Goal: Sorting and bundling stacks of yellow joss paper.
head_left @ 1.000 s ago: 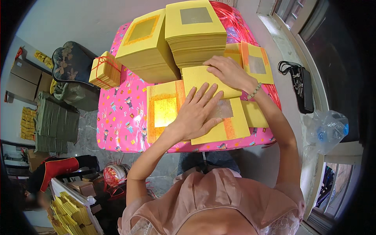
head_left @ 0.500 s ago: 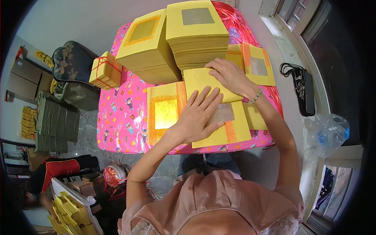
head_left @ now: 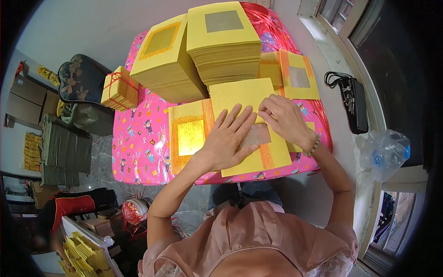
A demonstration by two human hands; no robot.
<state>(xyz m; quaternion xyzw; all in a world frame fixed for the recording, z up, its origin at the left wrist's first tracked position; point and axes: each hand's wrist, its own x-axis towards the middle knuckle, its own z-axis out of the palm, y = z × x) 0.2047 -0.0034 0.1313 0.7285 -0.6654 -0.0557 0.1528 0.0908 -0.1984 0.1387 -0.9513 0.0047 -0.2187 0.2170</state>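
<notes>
My left hand [head_left: 226, 144] lies flat with fingers spread on a yellow paper sheet [head_left: 242, 93]; its thumb reaches over the silver patch of another yellow sheet [head_left: 278, 152] with orange bands. At the right side of the upper sheet, my right hand [head_left: 290, 121] is closed, its fingers bent and thumb tucked in against the paper. Whether its fingertips pinch anything is hidden. To the left of my left hand lies a sheet with a gold square [head_left: 191, 138] and orange border. Two tall yellow paper stacks [head_left: 224, 62] [head_left: 173, 76] stand just beyond.
A pink patterned cloth [head_left: 138, 159] covers the table. A small paper bundle [head_left: 119, 90] tied with red string sits at left. More sheets [head_left: 300, 76] and red strings [head_left: 265, 25] lie at right and far right. A black pouch with keys [head_left: 353, 104] rests on the ledge beside a clear plastic bag [head_left: 385, 154].
My right hand has moved down from the upper sheet's far edge to its right side, its fingers bending in. The sheet's far part now shows uncovered. My left hand stays flat.
</notes>
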